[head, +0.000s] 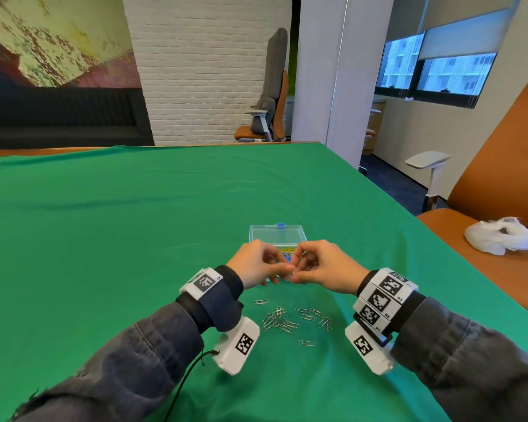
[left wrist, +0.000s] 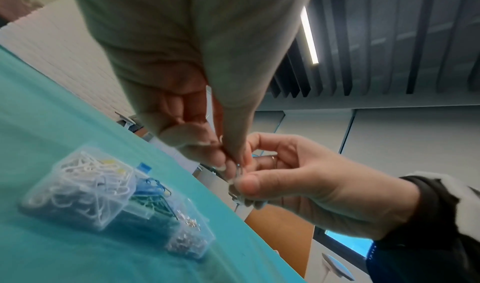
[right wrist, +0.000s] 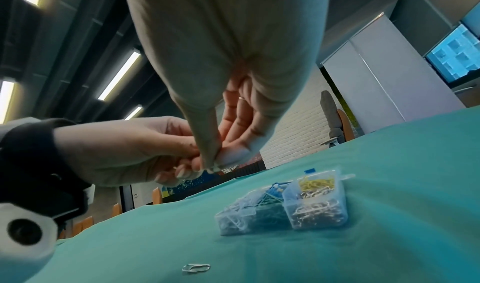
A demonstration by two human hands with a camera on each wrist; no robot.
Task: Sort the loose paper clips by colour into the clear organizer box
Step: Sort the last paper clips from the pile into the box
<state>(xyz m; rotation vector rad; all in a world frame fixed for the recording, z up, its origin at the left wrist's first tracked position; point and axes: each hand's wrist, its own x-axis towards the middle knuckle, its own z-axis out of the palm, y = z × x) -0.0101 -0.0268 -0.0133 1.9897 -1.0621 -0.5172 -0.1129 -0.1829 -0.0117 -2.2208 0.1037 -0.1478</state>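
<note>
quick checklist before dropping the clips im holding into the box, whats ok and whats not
1. Clips held: both the left hand and the right hand pinch silver clips between them: ok.
2. Held clips separated from each other: cannot tell.
3. Organizer box lid open: ok.
4. Silver compartment has room: ok, though fairly full.
5. Hands directly over that compartment: cannot tell; they hover at the box's near edge.
6. Table sorted: not ok, loose silver clips lie on the green cloth.

The hands [head: 290,266] hide most of the organizer box [head: 276,236].
</note>
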